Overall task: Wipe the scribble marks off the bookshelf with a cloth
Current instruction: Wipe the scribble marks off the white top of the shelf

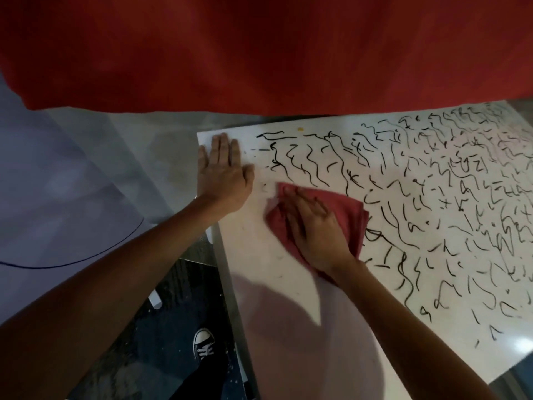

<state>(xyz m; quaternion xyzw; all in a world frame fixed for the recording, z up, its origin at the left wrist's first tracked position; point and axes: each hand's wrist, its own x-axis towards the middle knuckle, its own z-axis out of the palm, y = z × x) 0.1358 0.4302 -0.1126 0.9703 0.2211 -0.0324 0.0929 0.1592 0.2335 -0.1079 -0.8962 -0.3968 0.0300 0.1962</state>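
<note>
Left hand: the left hand (223,171) lies flat with its fingers spread, close to the far left corner of the white top. It holds nothing — it probably presses down so the shelf stays put while the other hand rubs.
Right hand: the right hand (313,229) is open and pressed flat on the cloth (350,210). The palm pushes the cloth onto the white top, likely so the rub is strong.
Cloth: soft and dull red, folded into a thick pad with wavy edges. It sits just right of the left hand, at the line where the clean part meets the marked part.
Bookshelf: the bookshelf (288,327) shows one big white panel, smooth and a bit shiny, with straight edges and a sharp corner.
Scribble marks: the scribble marks (432,197) are black squiggles and short dashes, thin and wavy. They cover the middle and right of the panel.
Clean part: the strip near the person looks almost bare, with only tiny specks — so the job seems just begun.
Floor: a black and white shoe (204,345) stands on the dark floor below.
</note>
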